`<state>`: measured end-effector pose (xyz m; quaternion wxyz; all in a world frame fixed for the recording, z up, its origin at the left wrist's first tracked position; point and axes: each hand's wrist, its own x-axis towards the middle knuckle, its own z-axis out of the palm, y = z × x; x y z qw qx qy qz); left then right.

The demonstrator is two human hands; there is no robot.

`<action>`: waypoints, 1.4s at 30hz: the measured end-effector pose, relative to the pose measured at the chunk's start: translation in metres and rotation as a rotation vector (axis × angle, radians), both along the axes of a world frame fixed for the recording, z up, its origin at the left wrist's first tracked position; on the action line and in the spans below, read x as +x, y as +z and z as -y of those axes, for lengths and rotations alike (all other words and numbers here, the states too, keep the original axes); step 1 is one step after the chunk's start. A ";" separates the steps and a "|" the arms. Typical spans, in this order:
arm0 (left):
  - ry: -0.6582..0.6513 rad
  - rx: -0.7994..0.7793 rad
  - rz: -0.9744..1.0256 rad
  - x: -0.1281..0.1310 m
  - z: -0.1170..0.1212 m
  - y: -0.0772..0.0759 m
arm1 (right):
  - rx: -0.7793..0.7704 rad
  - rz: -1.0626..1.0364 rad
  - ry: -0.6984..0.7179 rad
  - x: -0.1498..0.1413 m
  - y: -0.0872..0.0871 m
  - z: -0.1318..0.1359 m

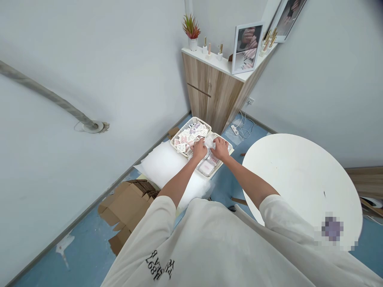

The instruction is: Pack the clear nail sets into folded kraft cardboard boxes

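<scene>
Clear boxes [206, 168], several — in pale basket [216, 170], beside card-filled basket [206, 123] | step: apparently handling boxes | left hand [199, 149], right hand [220, 148]: fingers curled over baskets, contents of grip cannot be told | next move: seemingly calls for light fingertip pinch

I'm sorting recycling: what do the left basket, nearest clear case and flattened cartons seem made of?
Left basket: probably moulded plastic, cream, dull, with a perforated wall. Nearest clear case: likely plastic, glossy, see-through with bright glints. Flattened cartons: cardboard by the look, brown and matt, with cut flaps.
</scene>
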<state>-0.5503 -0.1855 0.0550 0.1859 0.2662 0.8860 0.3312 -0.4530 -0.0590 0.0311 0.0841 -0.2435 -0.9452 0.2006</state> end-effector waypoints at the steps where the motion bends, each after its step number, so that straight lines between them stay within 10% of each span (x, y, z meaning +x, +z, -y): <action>1: -0.001 0.002 0.000 0.000 0.001 0.002 | -0.003 0.000 0.001 0.000 0.001 0.000; 10: -0.047 0.089 -0.071 0.027 -0.007 0.026 | 0.017 -0.086 -0.047 0.028 0.019 -0.011; 17: -0.262 0.090 -0.048 0.103 -0.061 0.028 | 0.008 -0.104 -0.236 0.134 0.020 -0.048; 32: -0.718 -0.072 0.397 0.398 -0.155 -0.078 | -0.209 0.149 -0.517 0.483 -0.067 -0.092; 42: -0.712 -0.219 0.482 0.504 -0.167 -0.120 | -0.252 0.273 -0.575 0.585 -0.115 -0.115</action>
